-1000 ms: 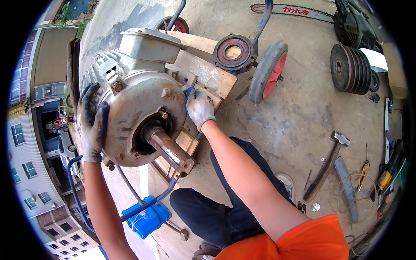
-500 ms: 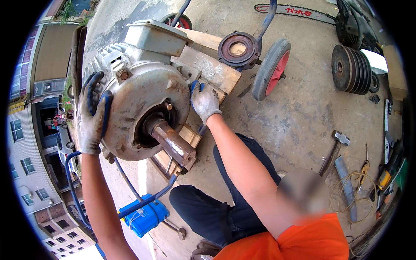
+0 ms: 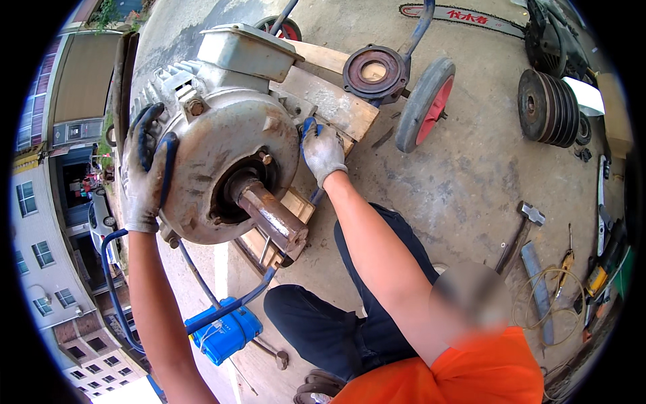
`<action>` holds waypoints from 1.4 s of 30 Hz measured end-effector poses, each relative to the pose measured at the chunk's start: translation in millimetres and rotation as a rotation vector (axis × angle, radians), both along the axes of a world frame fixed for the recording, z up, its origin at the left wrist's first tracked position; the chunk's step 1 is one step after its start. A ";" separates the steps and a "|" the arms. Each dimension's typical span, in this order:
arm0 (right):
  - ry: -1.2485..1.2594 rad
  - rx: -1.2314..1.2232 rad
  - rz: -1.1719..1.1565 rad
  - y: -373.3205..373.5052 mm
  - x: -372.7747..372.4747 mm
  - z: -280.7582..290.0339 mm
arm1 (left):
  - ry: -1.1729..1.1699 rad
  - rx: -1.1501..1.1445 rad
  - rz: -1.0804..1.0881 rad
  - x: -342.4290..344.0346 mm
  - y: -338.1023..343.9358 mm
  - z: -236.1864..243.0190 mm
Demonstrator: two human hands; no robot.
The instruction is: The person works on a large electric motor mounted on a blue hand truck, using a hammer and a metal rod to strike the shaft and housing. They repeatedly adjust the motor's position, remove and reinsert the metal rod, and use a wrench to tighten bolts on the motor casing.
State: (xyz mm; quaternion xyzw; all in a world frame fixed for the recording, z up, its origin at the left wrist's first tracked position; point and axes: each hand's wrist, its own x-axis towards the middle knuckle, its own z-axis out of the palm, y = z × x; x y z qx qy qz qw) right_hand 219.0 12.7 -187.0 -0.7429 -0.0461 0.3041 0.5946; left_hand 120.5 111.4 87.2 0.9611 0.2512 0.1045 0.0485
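Note:
A large grey electric motor [image 3: 176,86] lies on its side with its shaft [image 3: 274,217] facing me. Its round end cover [image 3: 202,151] carries a rusty bolt near the rim. My left hand [image 3: 145,172], in a white glove with blue-coated fingers, grips the cover's left rim, fingers along the outer side and thumb over the front. On the opposite side, my gloved right hand [image 3: 323,149] is closed at the cover's right edge. Its fingertips are partly hidden there. Both hands touch the motor.
Wooden boards [image 3: 333,101] and a blue-framed cart support the motor. A rusty flange [image 3: 374,73] rests beside a red-hubbed wheel [image 3: 426,106]. To the right lie a grooved pulley [image 3: 548,108], a chainsaw [image 3: 464,18] and a hammer [image 3: 521,232]. A blue box [image 3: 225,331] sits lower left.
The whole view has shifted slightly. Both hands stay at the same sides of the end cover, and the right hand has turned a little at its edge.

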 end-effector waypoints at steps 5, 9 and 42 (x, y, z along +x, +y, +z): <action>0.056 0.191 -0.103 -6.4 -9.9 12.5 | -0.026 -0.038 -0.009 -3.3 3.3 0.2; -0.085 0.003 -0.086 4.4 2.4 -2.9 | 0.013 0.038 -0.014 1.7 -1.3 0.7; 0.013 0.168 -0.001 9.4 0.0 -25.5 | -0.051 -0.053 0.017 -1.9 0.4 -1.3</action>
